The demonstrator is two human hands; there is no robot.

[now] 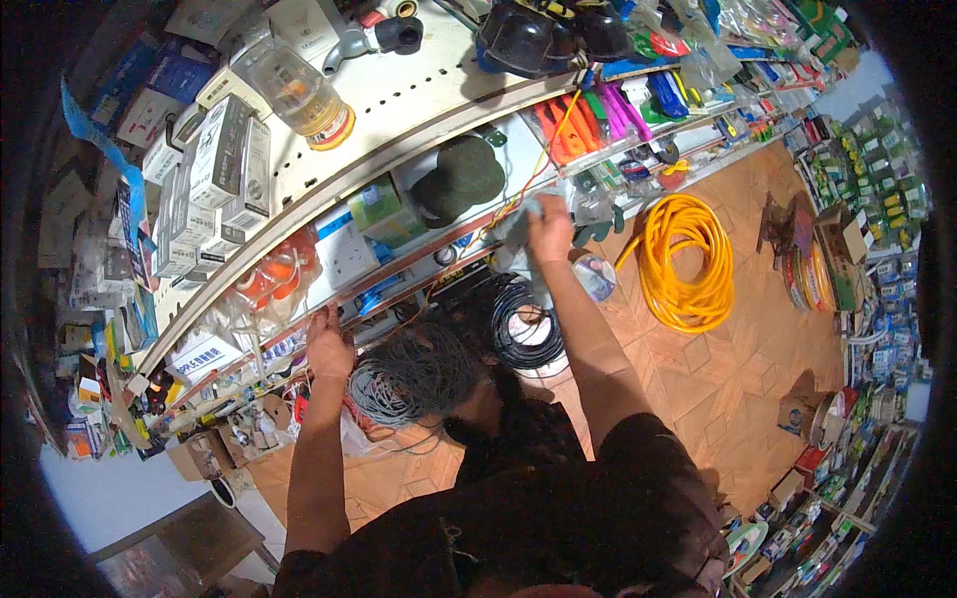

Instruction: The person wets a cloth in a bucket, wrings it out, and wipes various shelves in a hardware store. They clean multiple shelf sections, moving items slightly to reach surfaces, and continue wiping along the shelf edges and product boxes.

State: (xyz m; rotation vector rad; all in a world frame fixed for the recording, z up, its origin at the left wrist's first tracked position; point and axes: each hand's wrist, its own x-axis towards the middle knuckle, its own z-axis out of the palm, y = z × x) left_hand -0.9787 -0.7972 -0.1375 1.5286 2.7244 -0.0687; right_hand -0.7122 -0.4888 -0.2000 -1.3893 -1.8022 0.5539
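Observation:
My right hand [551, 228] holds a pale grey-blue cloth [523, 224] against the front edge of a white metal shelf, close to a red and yellow twisted wire [525, 187]. My left hand [330, 347] rests with its fingertips on the reddish edge of the lower shelf [389, 276] and holds nothing. Between the hands, on that shelf, lie dark round discs [467, 179], a green box [385, 209] and a white box [345, 253]. A clear bag with orange parts [277, 276] sits behind my left hand.
Coils of grey wire [381, 392] and black cable [525, 325] lie below the shelf. A yellow hose coil [684, 261] rests on the floor to the right. Above stand a clear jar [303, 97] and stacked white boxes [217, 164]. Packed shelves line the right side.

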